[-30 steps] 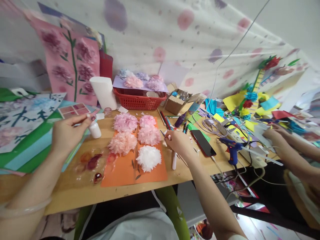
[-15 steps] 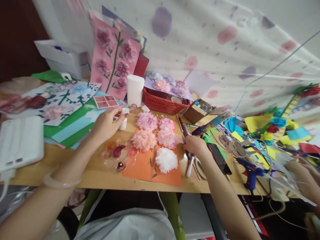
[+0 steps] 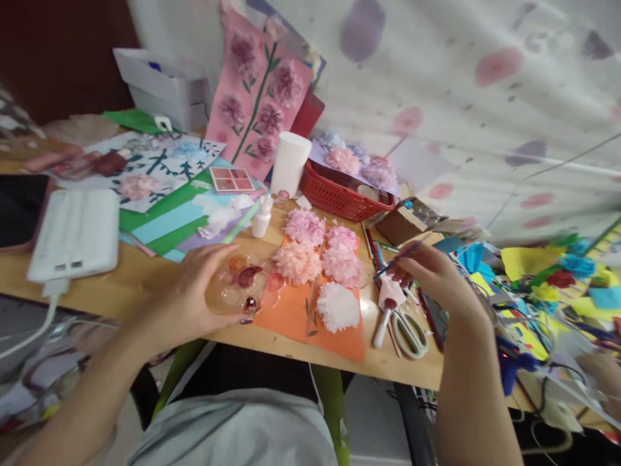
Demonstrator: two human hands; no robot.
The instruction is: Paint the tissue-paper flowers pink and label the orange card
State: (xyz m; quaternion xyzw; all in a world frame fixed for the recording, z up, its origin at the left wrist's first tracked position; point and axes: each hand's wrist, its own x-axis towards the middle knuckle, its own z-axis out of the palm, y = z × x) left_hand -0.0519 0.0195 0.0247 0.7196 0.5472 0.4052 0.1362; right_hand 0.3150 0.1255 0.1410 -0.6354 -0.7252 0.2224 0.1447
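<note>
My left hand (image 3: pixel 201 288) curves around the left side of a clear plastic paint palette (image 3: pixel 226 298), thumb at its near edge and fingers at the far one. Red and orange paint lies in its round wells. Between the fingers of my right hand (image 3: pixel 427 265) is a thin blue-purple stick like a paintbrush (image 3: pixel 388 268), pointing down to the left. Fluffy paper flowers, pink, peach and a white one (image 3: pixel 338 307), rest on an orange sheet (image 3: pixel 291 330) between my hands. A small white dropper bottle (image 3: pixel 261 220) stands behind the palette.
Scissors (image 3: pixel 411 333) and a white-handled tool (image 3: pixel 382 327) lie right of the orange sheet. Behind are a red basket (image 3: pixel 334 197) and a white container (image 3: pixel 290 162). A power bank (image 3: pixel 75 236) sits left; a blue glue gun (image 3: pixel 509 362) and another person's hand (image 3: pixel 601 372) are right.
My left hand has let go of the white bottle and come nearer to the palette's edge. My right hand has lifted from the pens with a thin stick. The view has shifted left.
</note>
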